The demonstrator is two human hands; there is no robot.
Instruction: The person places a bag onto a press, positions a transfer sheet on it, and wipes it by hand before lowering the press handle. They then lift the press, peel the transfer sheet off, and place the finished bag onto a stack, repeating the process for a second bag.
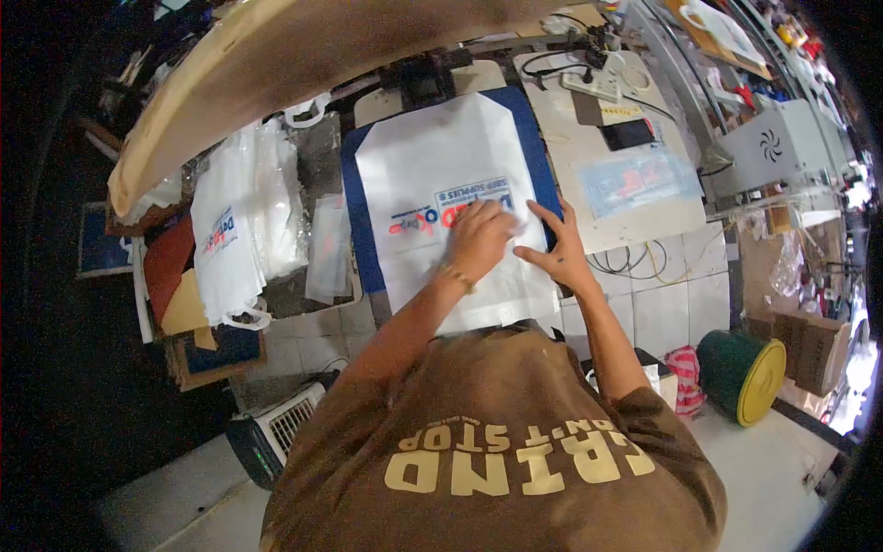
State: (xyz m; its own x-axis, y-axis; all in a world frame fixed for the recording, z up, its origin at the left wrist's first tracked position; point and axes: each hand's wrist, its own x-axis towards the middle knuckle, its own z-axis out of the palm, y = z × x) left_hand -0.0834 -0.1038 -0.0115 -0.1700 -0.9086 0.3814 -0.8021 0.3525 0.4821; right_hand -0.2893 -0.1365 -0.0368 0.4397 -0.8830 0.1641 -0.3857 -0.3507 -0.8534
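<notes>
A white plastic bag point(428, 156) printed in red and blue lies flat on a dark blue board point(363, 239). Over the print, my left hand point(480, 241) rests with fingers curled and partly blurred. Something pale shows by its fingertips, too smeared to name. At the bag's right edge, my right hand point(559, 247) has thumb and fingers spread apart, with nothing visibly gripped.
On the left lie a stack of printed white bags point(225, 221) and clear plastic packs point(329, 248). To the right are a phone point(628, 134), a power strip point(593, 85) and a printed film sheet point(637, 182). A curved wooden-looking edge point(303, 64) hangs overhead.
</notes>
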